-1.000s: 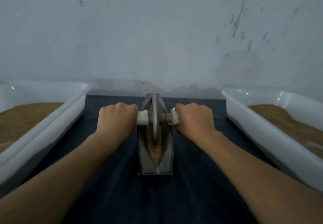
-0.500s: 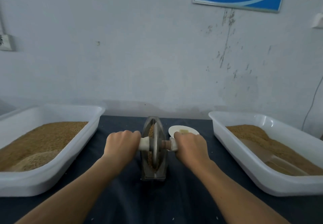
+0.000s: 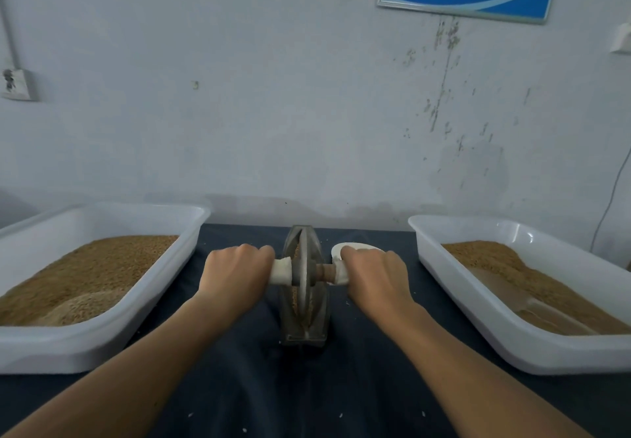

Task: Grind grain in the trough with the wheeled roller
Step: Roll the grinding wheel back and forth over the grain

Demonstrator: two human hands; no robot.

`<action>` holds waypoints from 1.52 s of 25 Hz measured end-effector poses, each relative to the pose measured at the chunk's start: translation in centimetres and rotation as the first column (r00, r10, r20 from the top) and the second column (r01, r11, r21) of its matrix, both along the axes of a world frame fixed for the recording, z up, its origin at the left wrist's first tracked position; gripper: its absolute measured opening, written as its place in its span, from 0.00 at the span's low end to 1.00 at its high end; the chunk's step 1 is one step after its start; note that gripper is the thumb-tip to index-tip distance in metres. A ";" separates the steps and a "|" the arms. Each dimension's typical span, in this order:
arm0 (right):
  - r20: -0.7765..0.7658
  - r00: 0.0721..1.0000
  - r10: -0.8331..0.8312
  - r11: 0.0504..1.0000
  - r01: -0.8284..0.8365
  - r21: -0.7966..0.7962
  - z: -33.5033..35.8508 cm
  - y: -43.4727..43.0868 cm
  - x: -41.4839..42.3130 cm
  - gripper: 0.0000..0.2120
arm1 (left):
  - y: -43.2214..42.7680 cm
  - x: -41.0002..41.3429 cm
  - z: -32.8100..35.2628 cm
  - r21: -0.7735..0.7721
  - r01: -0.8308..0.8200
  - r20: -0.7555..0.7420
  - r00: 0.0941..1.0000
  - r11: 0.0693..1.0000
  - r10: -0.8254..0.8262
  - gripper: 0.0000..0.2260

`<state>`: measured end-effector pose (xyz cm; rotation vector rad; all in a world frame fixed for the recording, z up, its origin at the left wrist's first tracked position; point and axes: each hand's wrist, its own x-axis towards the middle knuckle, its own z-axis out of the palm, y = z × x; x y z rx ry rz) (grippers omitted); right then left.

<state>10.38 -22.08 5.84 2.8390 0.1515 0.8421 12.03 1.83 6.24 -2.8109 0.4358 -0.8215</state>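
Grinding under way, grain not yet fine

The left hand (image 3: 235,275) and the right hand (image 3: 375,279) are each clamped on one handle end of the roller (image 3: 304,277). Its wheel stands in the trough (image 3: 305,333) at the middle of the worktop (image 3: 239,386). The grain (image 3: 296,304) in the trough looks mostly whole, so I judge much rolling is left.

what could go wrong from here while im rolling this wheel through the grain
1. The narrow trough has no visible clamp on the cloth; an uneven push by the left hand or right hand on the roller could tip it.
2. Grain may spill over the sides; a few bits lie on the cloth.
3. The dish just behind the right hand could get knocked.
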 end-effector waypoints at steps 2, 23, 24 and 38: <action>-0.013 1.000 -0.009 1.000 0.008 -0.015 -0.7 0.1 0.0 0.14 | 0.0 0.1 -1.3 -0.024 -0.004 -0.027 1.000 1.000 0.004 0.11; 0.068 0.998 -0.016 1.000 0.017 -0.017 -3.3 -0.5 5.6 0.03 | -1.5 5.0 -3.8 -0.019 -0.046 0.112 0.993 0.999 0.048 0.16; 0.052 0.998 -0.018 1.000 0.019 -0.016 -3.3 -0.5 6.0 0.03 | -1.5 5.3 -3.9 -0.023 -0.042 0.122 0.992 0.999 0.045 0.16; 0.130 0.991 0.012 0.993 0.004 -0.117 -2.6 -0.2 9.6 0.06 | -1.4 8.7 -5.1 -0.113 -0.053 0.154 0.986 0.992 0.070 0.10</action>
